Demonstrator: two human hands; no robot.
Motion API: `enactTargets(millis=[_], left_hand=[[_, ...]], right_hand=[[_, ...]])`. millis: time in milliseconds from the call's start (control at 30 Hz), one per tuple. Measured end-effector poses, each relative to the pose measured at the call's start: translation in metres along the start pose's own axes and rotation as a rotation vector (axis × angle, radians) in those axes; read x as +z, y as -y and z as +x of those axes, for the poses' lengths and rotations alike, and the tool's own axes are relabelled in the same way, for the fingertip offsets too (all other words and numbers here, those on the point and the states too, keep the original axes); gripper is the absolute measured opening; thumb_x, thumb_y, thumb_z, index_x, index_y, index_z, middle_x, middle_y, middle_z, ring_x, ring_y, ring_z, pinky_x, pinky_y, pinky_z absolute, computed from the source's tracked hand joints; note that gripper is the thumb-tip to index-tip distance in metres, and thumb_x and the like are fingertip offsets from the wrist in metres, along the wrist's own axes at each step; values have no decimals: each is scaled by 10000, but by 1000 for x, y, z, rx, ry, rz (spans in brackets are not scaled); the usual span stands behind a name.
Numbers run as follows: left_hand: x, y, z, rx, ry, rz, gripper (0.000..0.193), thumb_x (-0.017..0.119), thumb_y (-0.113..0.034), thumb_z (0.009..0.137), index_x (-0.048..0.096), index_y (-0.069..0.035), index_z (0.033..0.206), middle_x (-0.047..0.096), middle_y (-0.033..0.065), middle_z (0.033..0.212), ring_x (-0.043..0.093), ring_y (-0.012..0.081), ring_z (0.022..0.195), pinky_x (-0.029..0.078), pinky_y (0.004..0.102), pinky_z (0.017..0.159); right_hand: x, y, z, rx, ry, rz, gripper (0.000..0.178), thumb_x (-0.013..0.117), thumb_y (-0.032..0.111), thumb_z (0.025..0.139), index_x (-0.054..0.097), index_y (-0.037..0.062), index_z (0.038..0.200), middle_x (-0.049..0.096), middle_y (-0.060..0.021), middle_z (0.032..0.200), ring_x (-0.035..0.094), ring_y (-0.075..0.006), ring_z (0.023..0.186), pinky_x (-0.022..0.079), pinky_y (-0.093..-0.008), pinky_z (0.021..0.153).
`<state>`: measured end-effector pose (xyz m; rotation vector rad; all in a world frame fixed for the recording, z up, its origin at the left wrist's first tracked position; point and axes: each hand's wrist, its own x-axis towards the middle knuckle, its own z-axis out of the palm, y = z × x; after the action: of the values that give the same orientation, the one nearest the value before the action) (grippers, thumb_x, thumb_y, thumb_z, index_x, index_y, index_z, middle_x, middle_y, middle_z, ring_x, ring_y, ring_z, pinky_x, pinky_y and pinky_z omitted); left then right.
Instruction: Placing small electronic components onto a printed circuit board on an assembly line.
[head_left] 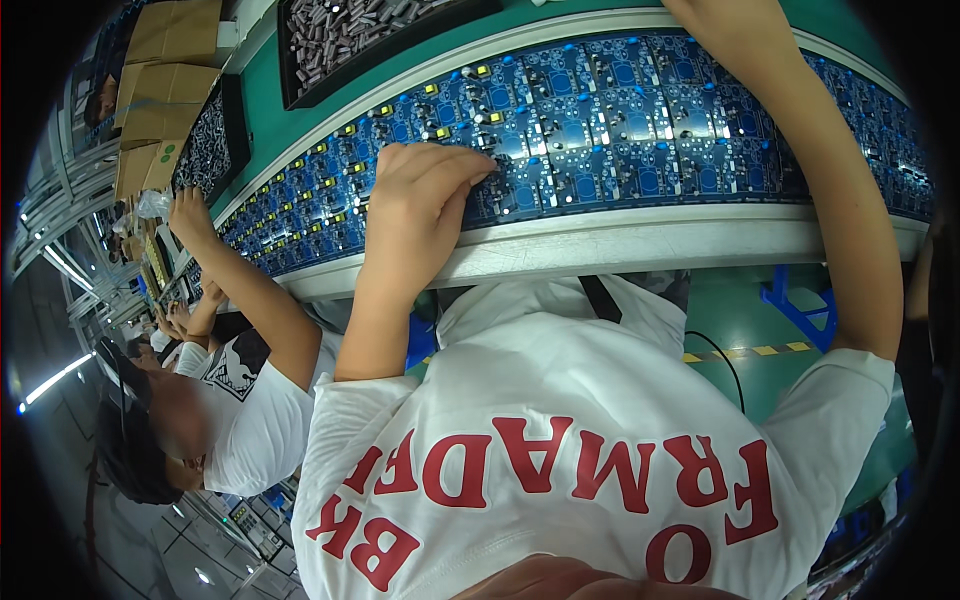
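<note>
Rows of blue circuit boards [625, 130] lie side by side along a line in front of me. Small parts sit on them, with yellow ones mostly on the left boards. My left hand [425, 190] is over the middle boards, thumb and fingers pinched together at the board surface. Whatever is between those fingertips is too small or hidden to make out. My right arm reaches across the boards to the far side, where my right hand [725, 25] meets the top edge of the view. Its fingers are out of sight.
A metal rail [620, 240] borders the near side of the boards. Beyond them stands a black tray [292, 85] of small cylindrical parts. On the left are a second dark tray [235, 125], cardboard boxes [170, 100] and a co-worker's hand [190, 218] beside a clear plastic bag [153, 204].
</note>
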<state>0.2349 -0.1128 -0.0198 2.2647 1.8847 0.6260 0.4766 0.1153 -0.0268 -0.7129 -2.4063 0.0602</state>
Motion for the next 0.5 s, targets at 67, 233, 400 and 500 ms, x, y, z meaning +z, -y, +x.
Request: enactTargets(millis=[67,233,400,500], left_hand=[[0,0,0,12,-4,11,213,738,52,779,774,-65,953,768,82,962,692,265,890,489,357,832],[0,0,0,40,-4,35,235,729,57,770,773,-74,960,765,72,963,690,259,898,479,359,824],[3,4,1,33,-18,10,228,731,56,772,769,-77,953,763,69,955,691,254,891,477,354,822],[-1,4,3,93,5,14,203,744,43,785,765,-82,943,762,62,948,689,247,881,469,360,812]], right_hand=[[-2,-4,0,-18,34,31,116,661,107,885,700,28,960,672,-132,962,629,-343,977,492,-441,893],[-5,-2,1,-16,37,9,117,658,108,887,698,25,960,680,-134,965,632,-341,980,493,-439,897],[-6,-2,-2,-29,28,-3,122,659,109,887,700,23,963,684,-135,966,634,-342,983,493,-439,900],[-8,0,-3,-46,4,3,119,664,101,882,702,22,963,686,-134,960,635,-342,980,493,-440,899]])
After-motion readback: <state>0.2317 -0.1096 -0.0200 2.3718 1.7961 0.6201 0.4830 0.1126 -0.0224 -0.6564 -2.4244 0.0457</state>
